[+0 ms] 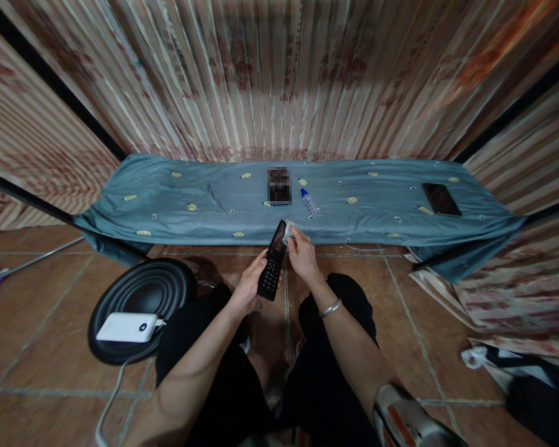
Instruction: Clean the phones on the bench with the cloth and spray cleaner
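My left hand is closed around a black cordless phone handset, its keypad facing up toward me. The handset tilts with its screen end pointing away from me. Pinched in the fingers of my right hand is a small, crumpled, whitish wipe, pressed against the handset's upper end beside the screen. A clear bottle with a blue cap lies on the blue-green cloth just beyond my hands. To its left is a dark rectangular object whose upper face is blurred out.
A dark tablet or phone lies at the cloth's right end. On the tiled floor at left stands a black round stool bearing a white power bank with a cable. Patterned curtains hang behind, and black poles flank the cloth.
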The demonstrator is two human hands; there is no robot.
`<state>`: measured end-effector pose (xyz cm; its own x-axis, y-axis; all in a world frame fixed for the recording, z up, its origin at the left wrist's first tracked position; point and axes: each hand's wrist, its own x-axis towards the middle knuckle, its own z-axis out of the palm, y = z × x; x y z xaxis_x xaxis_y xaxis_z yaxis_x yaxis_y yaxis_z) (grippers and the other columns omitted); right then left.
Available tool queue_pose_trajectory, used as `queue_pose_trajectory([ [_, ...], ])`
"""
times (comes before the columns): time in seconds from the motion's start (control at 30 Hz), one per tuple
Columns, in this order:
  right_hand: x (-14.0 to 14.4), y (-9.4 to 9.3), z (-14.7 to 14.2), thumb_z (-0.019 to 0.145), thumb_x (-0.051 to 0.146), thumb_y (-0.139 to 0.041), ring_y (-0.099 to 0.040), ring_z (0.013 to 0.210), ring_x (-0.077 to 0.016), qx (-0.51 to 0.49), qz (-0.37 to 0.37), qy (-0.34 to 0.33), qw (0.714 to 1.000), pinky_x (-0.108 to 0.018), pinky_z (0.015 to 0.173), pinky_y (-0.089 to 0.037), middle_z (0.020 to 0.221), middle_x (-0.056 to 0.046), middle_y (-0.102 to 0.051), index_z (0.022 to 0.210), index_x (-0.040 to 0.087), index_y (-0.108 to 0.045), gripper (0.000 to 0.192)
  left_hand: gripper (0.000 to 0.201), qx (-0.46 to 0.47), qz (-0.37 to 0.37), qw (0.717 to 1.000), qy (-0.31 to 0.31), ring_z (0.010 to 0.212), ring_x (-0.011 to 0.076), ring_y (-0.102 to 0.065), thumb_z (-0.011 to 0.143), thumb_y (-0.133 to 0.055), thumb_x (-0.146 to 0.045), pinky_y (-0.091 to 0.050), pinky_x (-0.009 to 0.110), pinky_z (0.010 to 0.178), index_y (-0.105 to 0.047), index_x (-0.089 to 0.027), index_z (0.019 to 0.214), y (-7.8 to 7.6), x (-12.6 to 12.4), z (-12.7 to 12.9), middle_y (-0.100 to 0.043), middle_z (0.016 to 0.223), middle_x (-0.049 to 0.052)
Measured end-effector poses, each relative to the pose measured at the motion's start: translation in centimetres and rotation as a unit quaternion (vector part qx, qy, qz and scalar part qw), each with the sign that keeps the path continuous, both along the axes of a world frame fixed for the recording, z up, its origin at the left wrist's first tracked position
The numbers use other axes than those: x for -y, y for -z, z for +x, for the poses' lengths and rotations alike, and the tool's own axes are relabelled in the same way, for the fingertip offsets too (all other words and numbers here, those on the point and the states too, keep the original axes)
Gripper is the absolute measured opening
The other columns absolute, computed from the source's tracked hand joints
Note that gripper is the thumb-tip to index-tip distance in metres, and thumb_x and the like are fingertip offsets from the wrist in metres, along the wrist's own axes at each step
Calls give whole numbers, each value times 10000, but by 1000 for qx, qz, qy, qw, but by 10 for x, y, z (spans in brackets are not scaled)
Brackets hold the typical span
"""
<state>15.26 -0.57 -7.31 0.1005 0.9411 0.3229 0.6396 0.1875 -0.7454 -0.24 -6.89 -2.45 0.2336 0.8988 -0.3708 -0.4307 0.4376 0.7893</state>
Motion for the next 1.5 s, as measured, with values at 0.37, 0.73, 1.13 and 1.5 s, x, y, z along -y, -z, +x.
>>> queue_pose_trajectory([
  [0.37, 22, -3, -21, 939, 193, -436, -670, 1114, -226, 38, -11, -49, 998, -357, 986, -516, 1226, -132, -695, 1294, 141, -590, 391, 684, -1, 17, 999, -36, 652, 171, -692, 900, -599, -335, -550, 260, 580, -338, -113, 1492, -2, -5, -5, -720, 793, 80],
  [0.73, 40, -6, -30, 932, 104, -413, -568, 1225, -278, 153, 63, -87, 982, -433, 1059, -475, 1321, -176, -617, 1319, 127, -597, 430, 639, -11, 5, 997, -72, 660, 138, -671, 867, -648, -323, -567, 268, 632, -442, -149, 1446, -2, -10, -6, -728, 933, 76],
  [1.13, 15, -7, -4, 982, 184, -272, -462, 1345, -275, 107, 82, -23, 991, -480, 1138, -367, 1401, -207, -548, 1375, 70, -532, 485, 760, -2, -2, 1000, 20, 613, 175, -683, 869, -642, -375, -548, 274, 581, -318, -115, 1506, -3, 2, 0, -725, 764, 87],
  [1.5, 25, -9, -15, 975, 193, -308, -484, 1334, -248, 87, 110, -107, 984, -456, 1140, -403, 1384, -135, -584, 1353, 150, -575, 466, 635, -7, -6, 1000, -21, 701, 182, -700, 878, -633, -349, -571, 294, 634, -445, -144, 1449, -2, -3, -2, -743, 955, 110],
])
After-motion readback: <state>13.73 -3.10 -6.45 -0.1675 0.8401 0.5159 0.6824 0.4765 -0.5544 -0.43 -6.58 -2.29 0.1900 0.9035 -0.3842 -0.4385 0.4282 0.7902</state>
